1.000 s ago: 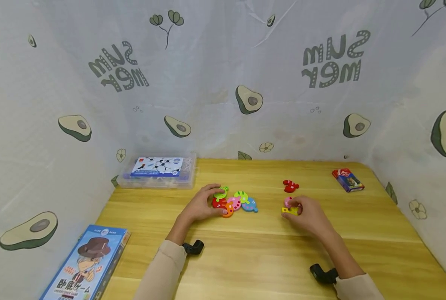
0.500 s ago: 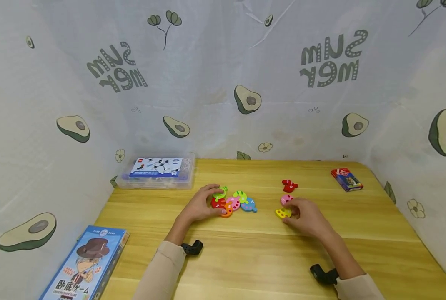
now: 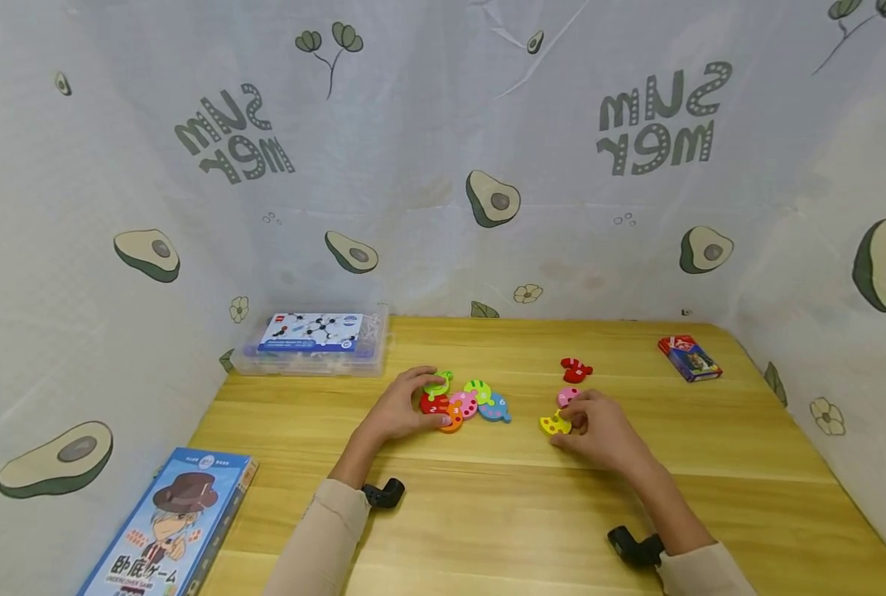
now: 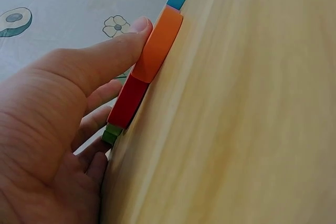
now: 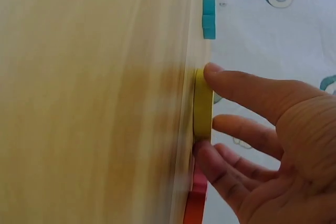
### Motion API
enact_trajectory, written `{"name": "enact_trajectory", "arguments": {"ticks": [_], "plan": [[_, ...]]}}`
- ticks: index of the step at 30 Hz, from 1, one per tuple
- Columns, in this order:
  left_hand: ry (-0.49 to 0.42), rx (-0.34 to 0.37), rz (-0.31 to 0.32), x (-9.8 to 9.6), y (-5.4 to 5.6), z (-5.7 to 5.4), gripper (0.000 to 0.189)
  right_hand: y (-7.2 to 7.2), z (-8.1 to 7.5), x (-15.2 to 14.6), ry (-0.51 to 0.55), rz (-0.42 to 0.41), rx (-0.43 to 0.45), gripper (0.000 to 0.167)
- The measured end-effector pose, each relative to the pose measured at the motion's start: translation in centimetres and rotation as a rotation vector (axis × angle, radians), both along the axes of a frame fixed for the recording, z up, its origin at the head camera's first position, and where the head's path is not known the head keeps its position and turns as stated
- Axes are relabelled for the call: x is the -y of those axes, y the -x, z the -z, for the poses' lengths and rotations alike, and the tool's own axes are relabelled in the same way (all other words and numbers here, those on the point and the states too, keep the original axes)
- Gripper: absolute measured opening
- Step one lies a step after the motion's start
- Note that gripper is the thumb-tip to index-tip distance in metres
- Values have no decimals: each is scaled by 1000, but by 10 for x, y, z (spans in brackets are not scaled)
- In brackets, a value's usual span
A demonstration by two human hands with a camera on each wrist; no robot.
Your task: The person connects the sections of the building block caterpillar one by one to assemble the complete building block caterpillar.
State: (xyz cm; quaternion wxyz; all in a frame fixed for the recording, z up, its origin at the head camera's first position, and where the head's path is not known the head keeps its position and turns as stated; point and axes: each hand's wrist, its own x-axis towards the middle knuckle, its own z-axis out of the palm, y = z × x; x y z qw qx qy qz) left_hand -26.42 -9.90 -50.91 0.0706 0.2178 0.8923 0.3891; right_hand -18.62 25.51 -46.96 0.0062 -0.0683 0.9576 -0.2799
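Observation:
On the table lies a row of joined, numbered puzzle pieces: green (image 3: 435, 388), red (image 3: 432, 406), orange (image 3: 454, 422), pink (image 3: 464, 404), light green (image 3: 479, 388) and blue (image 3: 495, 407). My left hand (image 3: 397, 407) holds the row's left end, its thumb on the orange edge and fingertips by the green piece. To the right, my right hand (image 3: 605, 426) grips a yellow puzzle piece (image 5: 202, 106) between thumb and fingers, flat close to the tabletop. Just behind it sits a loose pink piece (image 3: 567, 396), partly covered by the fingers. Farther back is a red piece (image 3: 576, 371).
A clear plastic case (image 3: 374, 348) with a molecule-model label stands at the back left. The blue game box (image 3: 182, 521) lies at the front left. A small red-and-blue card box (image 3: 690, 358) sits at the back right. Printed curtains (image 3: 428, 165) surround the table.
My right hand has slid the yellow puzzle piece left and turned it, away from the loose pink piece. The left hand and the joined row stay in place.

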Motion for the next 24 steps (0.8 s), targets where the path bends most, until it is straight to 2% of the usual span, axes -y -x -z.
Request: {"name": "enact_trajectory", "arguments": {"ticks": [12,18,24], "plan": [[-22,-22,-80,-4,0,2,76,2,0,11,-35,89,47,53],[-10,-40,-69,1,2,4,71,1,1,13,-8,89,15,49],[-65,-20,-54,7,5,1,58,1,-3,18,42,58,-16,44]]}}
